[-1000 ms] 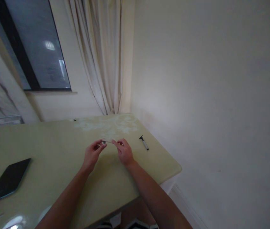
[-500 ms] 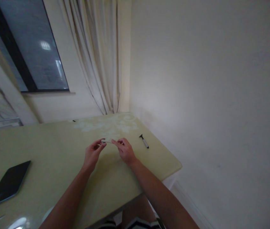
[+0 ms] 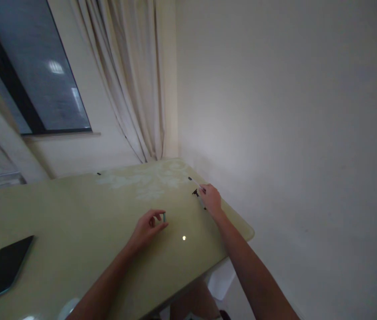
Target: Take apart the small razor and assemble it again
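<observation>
Out over the table's middle, my left hand [image 3: 150, 226] pinches a small, short green cylinder [image 3: 164, 217] upright between thumb and fingertip. Its exact kind is too small to make out. My right hand [image 3: 211, 199] is farther right, near the table's right edge, with its fingers closed on a thin white stick [image 3: 195, 182] that ends in a dark tip pointing to the far left. Just below that stick, a razor [image 3: 201, 202] with a black head and grey handle lies on the table, partly covered by my right hand.
The pale green glossy table [image 3: 85, 231] meets a white wall [image 3: 275, 133] at the right. A dark tablet [image 3: 3, 269] lies at the left. One small black object [image 3: 98, 174] is at the back edge, before a curtain [image 3: 135, 89] and window.
My hands have parted. The right hand has moved right with the white stick, over beside the razor; the left has come nearer and slightly right, holding the green cylinder. The view has shifted slightly.
</observation>
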A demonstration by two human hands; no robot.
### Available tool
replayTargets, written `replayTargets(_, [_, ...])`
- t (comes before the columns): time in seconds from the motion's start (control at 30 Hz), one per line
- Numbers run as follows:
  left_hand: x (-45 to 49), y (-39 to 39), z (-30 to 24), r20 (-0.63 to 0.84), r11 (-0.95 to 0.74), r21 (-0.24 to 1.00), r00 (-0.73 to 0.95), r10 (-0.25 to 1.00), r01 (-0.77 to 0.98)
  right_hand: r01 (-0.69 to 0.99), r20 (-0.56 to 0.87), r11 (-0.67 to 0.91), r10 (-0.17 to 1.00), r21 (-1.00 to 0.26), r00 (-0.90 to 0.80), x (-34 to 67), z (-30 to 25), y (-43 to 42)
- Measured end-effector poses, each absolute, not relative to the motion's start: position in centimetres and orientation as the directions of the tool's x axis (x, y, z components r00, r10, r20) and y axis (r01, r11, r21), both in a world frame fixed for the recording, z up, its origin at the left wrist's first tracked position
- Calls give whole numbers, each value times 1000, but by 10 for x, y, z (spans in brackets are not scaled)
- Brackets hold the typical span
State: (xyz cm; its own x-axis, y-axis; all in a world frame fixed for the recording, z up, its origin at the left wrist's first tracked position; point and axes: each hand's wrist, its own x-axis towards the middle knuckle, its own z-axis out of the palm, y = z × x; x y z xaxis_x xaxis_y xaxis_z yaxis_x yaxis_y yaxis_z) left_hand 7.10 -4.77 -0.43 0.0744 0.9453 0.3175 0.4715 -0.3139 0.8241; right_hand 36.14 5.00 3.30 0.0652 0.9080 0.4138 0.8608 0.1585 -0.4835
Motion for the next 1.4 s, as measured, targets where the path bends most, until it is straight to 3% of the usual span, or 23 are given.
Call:
replayTargets(0.1, [91,-40,-5,253,-335,763,222,942,553,868,372,72,919,-491,134,386,16,49])
replayTargets(0.23, [130,-16,6,173,-330,614,285,943,717,858,339,17,923,-513,184,389,-5,50])
replayTargets(0.33, [163,7,13,155,-228,515,172,973,826,874,348,8,919,-485,185,386,-10,51])
replayTargets(0.43, [185,24,12,163,-149,492,77,984,858,877,353,-3,914,-481,197,385,-11,50])
replayTargets(0.67, [187,24,3,216,-168,362,93,972,917,868,341,-6,918,-496,201,380,-5,44])
replayTargets(0.97, [181,26,2,208,-172,454,84,974,874,904,472,82,871,-419,139,372,2,40])
replayTargets(1.4, [154,21,-2,308,-313,614,146,940,725,971,425,103,905,-215,-2,361,6,32])
